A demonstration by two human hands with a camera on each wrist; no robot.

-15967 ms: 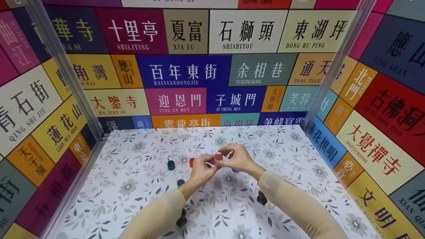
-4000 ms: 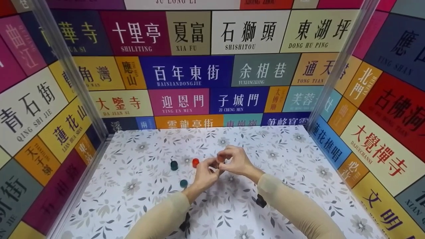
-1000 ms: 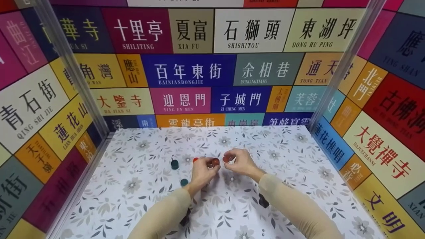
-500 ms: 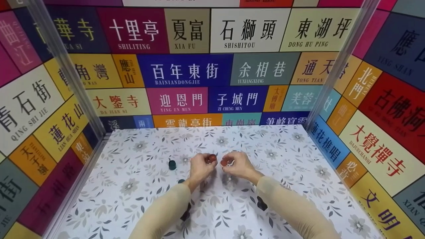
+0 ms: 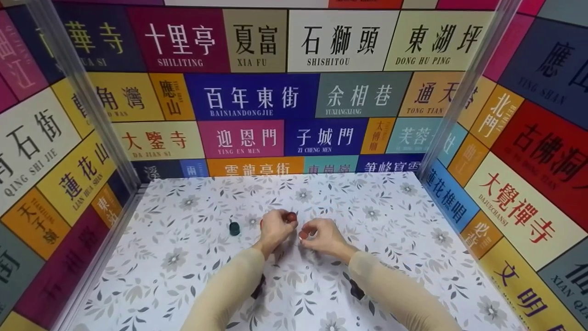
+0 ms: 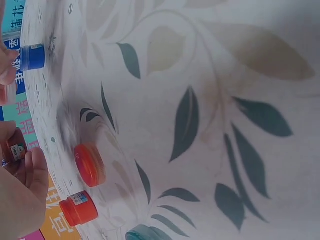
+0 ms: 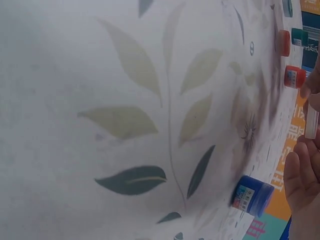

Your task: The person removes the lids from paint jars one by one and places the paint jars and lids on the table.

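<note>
My left hand (image 5: 275, 228) grips a small brown paint jar (image 5: 291, 216), held above the table. Its label shows in the left wrist view, where the jar (image 6: 17, 150) sits between fingers and thumb. Just to the right, my right hand (image 5: 325, 236) pinches a round brown lid (image 5: 303, 235) by its edge. A pale side of this lid (image 7: 311, 122) shows in the right wrist view. Jar and lid are apart. Beneath the left hand, a red jar (image 6: 78, 209) and an orange-red lid (image 6: 90, 165) lie on the table, mostly hidden in the head view.
A dark green jar (image 5: 234, 228) stands on the floral table (image 5: 183, 285), left of the hands. A blue jar (image 7: 251, 196) stands near the right hand. A teal lid (image 6: 145, 232) lies near the red jar. Sign-covered walls (image 5: 255, 96) enclose the table's back and sides.
Hands that were together around the brown jar have separated, with the lid now off in the right hand. The left hand has shifted left with the jar, covering the red one; the right hand has lowered slightly.
</note>
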